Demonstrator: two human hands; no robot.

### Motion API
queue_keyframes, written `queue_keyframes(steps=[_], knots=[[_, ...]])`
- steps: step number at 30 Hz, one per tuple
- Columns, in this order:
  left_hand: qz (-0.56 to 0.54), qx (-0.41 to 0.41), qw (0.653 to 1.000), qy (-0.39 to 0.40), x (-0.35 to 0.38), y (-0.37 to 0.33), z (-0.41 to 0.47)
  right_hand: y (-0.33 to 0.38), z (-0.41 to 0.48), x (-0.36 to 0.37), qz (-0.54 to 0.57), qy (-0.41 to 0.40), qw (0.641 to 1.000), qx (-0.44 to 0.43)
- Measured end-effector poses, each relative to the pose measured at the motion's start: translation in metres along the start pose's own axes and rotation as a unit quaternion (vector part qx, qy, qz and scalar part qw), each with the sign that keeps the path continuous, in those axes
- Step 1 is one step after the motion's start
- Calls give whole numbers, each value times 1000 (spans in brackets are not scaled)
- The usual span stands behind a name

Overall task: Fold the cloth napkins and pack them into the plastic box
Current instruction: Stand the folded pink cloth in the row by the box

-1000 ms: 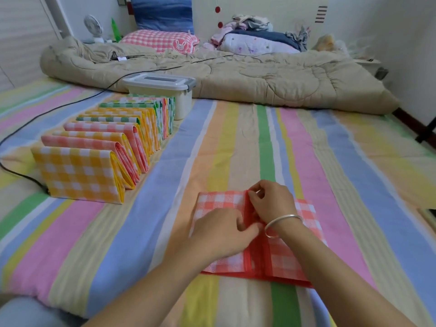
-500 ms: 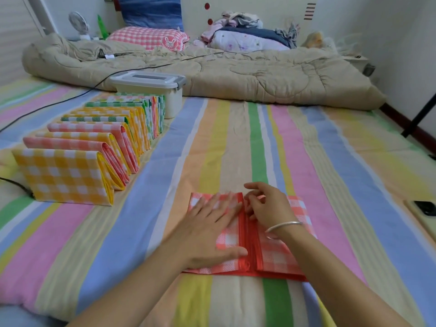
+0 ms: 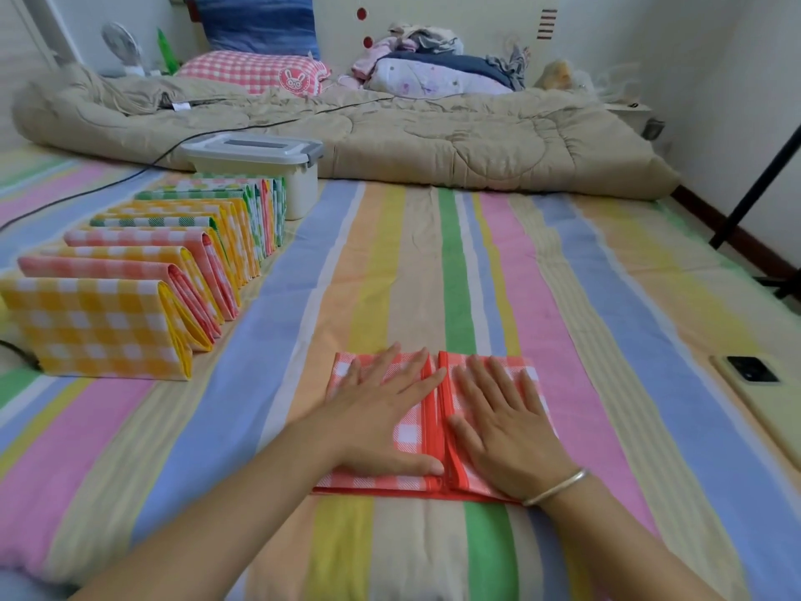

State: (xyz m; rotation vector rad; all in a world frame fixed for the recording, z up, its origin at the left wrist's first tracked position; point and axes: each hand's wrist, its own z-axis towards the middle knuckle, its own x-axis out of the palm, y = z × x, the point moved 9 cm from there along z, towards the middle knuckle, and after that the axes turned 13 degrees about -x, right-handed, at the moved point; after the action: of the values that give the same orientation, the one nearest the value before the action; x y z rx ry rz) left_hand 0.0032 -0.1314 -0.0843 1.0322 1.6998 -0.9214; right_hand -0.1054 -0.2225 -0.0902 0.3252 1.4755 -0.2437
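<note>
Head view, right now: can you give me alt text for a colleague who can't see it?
The left hand and right hand press flat on a red checked napkin whose two sides are folded in to meet at the middle, on a striped sheet. To the left, a row of folded napkins stands on edge, leading back to a lidded plastic box.

There is only one view, from the camera worn on the person's head. It looks forward and down along the striped sheet (image 3: 563, 297), and the wide lens bends the edges. The forearms (image 3: 216, 514) fill the lower edge at 6 o'clock, very near to the lens. The plastic box (image 3: 300, 190) stands in middle distance at 11 o'clock, the beige quilt (image 3: 433, 136) far at 12 o'clock, the wall (image 3: 693, 58) at 2 o'clock
</note>
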Motion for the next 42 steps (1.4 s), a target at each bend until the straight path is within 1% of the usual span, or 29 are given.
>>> queue_keyframes(steps=[4,7,10,12,13,15,16,17,19,20,21,23,24,25,26,27,28,29,30,31,32,33,35,36,37,39,41,42], knots=[[-7,-15,999,49,4,-2,3,0,-1,1,-3,-10,1000,-6],[-40,-27,998,36,4,-4,4,2,0,1,13,-14,1000,-17],[-7,-23,1000,7,11,-5,6,1,0,-6,47,-36,998,-17],[16,-25,1000,-4,14,-4,7,-2,-4,-21,79,-94,992,-4],[24,-26,999,-9,15,-4,7,-7,-9,-32,86,-143,986,17],[33,-25,999,-17,15,-4,8,-21,-29,-58,71,-253,961,87],[34,-26,999,-22,15,-4,8,-29,-44,-67,59,-281,948,139],[36,-29,999,-27,14,-4,7,-39,-59,-71,58,-270,940,200],[40,-35,998,-37,14,-4,7,-59,-86,-56,98,-156,929,320],[42,-39,997,-42,14,-5,6,-63,-97,-48,127,-109,921,351],[43,-44,997,-48,14,-6,6,-66,-105,-41,157,-93,914,362],[39,-60,996,-60,14,-6,6,-64,-112,-37,246,-121,891,363],[36,-68,995,-63,13,-8,5,-61,-112,-34,322,-158,861,360],[31,-78,994,-65,13,-9,5,-59,-112,-26,416,-199,809,365],[22,-89,994,-64,14,-11,5,-54,-110,-16,523,-235,731,371],[11,-101,993,-64,14,-13,5,-45,-106,-7,622,-257,641,370],[3,-113,991,-67,14,-15,5,-34,-100,-1,698,-264,561,359],[-3,-124,990,-72,14,-17,4,-22,-94,2,749,-267,497,347],[-6,-135,987,-81,13,-19,4,-13,-88,3,780,-277,451,333],[-9,-144,985,-92,11,-20,3,-8,-83,4,793,-294,425,321],[-9,-149,983,-106,9,-22,2,-5,-80,3,787,-317,427,313],[-3,-148,981,-125,5,-26,-1,-5,-80,3,753,-341,465,316],[4,-138,976,-169,-2,-28,-7,-4,-85,-3,638,-364,587,341],[-1,-127,973,-190,-5,-28,-8,-1,-86,-7,586,-367,636,344],[-5,-115,972,-207,-6,-29,-9,2,-87,-12,548,-369,672,335],[-20,-89,965,-245,-4,-35,-12,10,-87,-21,493,-372,725,306],[-32,-94,965,-243,-3,-34,-10,20,-84,-29,428,-352,785,276],[-37,-98,971,-216,1,-33,-6,26,-81,-32,392,-333,818,258]])
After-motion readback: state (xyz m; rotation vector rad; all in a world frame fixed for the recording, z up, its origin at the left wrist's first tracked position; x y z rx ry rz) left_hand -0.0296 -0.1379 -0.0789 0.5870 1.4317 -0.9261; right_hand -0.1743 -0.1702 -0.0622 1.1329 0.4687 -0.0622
